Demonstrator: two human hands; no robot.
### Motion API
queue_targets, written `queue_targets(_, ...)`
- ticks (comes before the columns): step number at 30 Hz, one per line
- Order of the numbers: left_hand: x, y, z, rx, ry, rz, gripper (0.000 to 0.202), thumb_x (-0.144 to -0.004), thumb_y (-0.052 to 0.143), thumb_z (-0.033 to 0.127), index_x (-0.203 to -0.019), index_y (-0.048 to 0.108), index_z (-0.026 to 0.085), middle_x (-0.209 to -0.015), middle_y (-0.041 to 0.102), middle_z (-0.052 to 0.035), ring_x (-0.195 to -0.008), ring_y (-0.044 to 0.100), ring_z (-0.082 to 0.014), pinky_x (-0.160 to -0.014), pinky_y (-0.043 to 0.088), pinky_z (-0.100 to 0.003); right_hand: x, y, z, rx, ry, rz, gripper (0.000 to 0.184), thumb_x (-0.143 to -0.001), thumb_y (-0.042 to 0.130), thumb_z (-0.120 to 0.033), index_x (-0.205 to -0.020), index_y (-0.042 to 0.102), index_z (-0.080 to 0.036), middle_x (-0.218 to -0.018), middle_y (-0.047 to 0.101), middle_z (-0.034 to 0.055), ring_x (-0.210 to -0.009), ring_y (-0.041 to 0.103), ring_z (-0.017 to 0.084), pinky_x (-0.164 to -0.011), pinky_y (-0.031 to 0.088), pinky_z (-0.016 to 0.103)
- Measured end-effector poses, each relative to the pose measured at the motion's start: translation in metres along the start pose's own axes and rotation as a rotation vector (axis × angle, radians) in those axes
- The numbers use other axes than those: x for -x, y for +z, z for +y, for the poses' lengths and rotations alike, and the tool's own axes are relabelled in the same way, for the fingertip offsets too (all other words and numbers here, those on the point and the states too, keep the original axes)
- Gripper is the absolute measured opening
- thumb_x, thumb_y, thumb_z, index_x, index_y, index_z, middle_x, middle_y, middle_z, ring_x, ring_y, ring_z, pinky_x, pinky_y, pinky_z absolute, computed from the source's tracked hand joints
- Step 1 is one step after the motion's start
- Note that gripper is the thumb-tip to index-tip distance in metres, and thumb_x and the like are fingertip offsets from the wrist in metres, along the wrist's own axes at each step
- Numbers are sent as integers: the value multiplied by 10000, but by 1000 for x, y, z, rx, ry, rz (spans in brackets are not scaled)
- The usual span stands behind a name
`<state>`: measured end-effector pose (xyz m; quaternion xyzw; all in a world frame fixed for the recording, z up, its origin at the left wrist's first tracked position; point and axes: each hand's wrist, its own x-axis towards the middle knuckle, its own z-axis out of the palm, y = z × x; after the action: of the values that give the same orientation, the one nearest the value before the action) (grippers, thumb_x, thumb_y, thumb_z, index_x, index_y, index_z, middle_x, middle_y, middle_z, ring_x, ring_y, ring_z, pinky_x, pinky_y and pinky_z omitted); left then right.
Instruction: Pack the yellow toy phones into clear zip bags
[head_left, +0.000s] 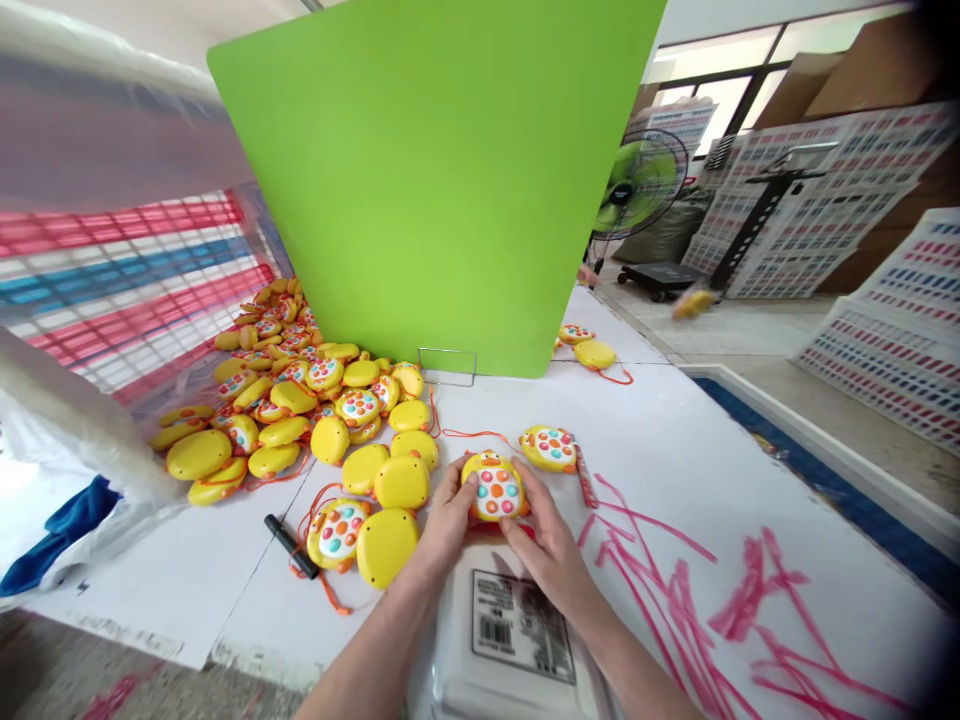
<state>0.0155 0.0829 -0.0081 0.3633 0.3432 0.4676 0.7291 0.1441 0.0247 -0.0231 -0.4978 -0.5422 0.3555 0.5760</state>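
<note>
Between my two hands is a yellow duck-shaped toy (491,487), its white face with coloured round buttons turned up. My left hand (448,515) grips its left side, thumb on the front. On its right side my right hand (546,535) closes round the edge, thumb near the bottom. Below the toy lies a clear-wrapped white pack (517,640) with a printed label, partly covered by my wrists. Another duck toy (550,447) rests just beyond my right hand, by a thin red-patterned strip (585,478). Left of my hands are more toys (388,548) and a black marker (291,546).
A big heap of yellow toys (285,400) spreads along the left, beside a striped woven sack (135,270). Upright at the back stands a green board (442,180) with a wire stand (447,367). Pink strips (690,620) lie at right. Beyond are a fan (637,185) and stacked cartons (892,330).
</note>
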Motion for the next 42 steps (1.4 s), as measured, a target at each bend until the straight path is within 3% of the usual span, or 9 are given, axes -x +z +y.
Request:
queue_targets(3, 3, 0, 4, -19, -29, -9, 638, -724, 700, 481, -1247, 461, 207, -1100, 641, -109, -817, 662, -207, -691, 552, -322, 0, 0, 1, -62, 139, 32, 664, -881, 496, -422, -1461, 210, -270, -1476, 347, 86, -1170, 531, 244, -949, 484, 401)
queue_targets(9, 13, 6, 9, -145, -83, -170, 709, -756, 645, 539, -1339, 362, 254, -1112, 612, -90, -611, 648, -140, -509, 540, -259, -3, -3, -4, -2, 183, 58, 579, -884, 462, -511, -1385, 376, -235, -1364, 495, 78, -1186, 516, 251, -958, 468, 379)
queue_targets(12, 15, 6, 9, -217, -84, -276, 758, -769, 650, 510, -1385, 277, 274, -1149, 587, -91, -638, 651, -141, -530, 547, -263, -2, -4, -9, -33, 195, 69, 552, -864, 489, -525, -1326, 430, -228, -1292, 549, 86, -1089, 579, 247, -886, 509, 363)
queue_targets(16, 17, 5, 9, -283, -47, -325, 811, -755, 676, 478, -1407, 252, 247, -1178, 560, -103, -760, 642, -167, -605, 547, -274, -3, -4, -11, -68, 295, 75, 517, -841, 506, -541, -1245, 462, -221, -1096, 636, 83, -806, 646, 233, -613, 557, 338)
queue_targets(20, 18, 6, 9, -373, 19, -310, 1079, -577, 841, 333, -1435, 201, 200, -1183, 569, -110, -932, 600, -211, -793, 521, -316, -5, -4, -11, -95, 251, 132, 434, -814, 564, -507, -1145, 526, -229, -1101, 633, 60, -966, 618, 249, -789, 549, 359)
queue_targets(25, 20, 10, 9, -475, 53, -278, 1182, -525, 855, 222, -1461, 133, 210, -1213, 567, -108, -992, 581, -227, -864, 493, -346, -4, -6, -14, -133, 255, 154, 413, -802, 584, -493, -1121, 544, -235, -1093, 636, 57, -974, 623, 266, -795, 555, 388)
queue_targets(34, 23, 15, 15, -529, 81, -240, 1008, -624, 772, 195, -1448, 192, 207, -1154, 591, -102, -867, 610, -201, -745, 522, -306, -2, 3, -23, -180, 238, 151, 432, -832, 525, -532, -1158, 525, -248, -1155, 626, 52, -1000, 621, 242, -811, 554, 353)
queue_targets(38, 22, 11, 12, -510, 121, -264, 1004, -661, 772, 270, -1456, 163, 195, -1184, 576, -111, -927, 604, -222, -803, 516, -332, -1, 3, -24, -202, 224, 156, 468, -849, 492, -547, -1199, 513, -238, -1220, 600, 63, -1065, 598, 243, -853, 541, 351)
queue_targets(42, 21, 8, 10, -497, 170, -277, 772, -831, 604, 404, -1452, 205, 177, -1266, 532, -127, -1058, 565, -241, -923, 467, -362, 0, 2, -23, -171, 227, 167, 494, -840, 497, -550, -1221, 515, -236, -1233, 592, 67, -1086, 582, 260, -858, 536, 371)
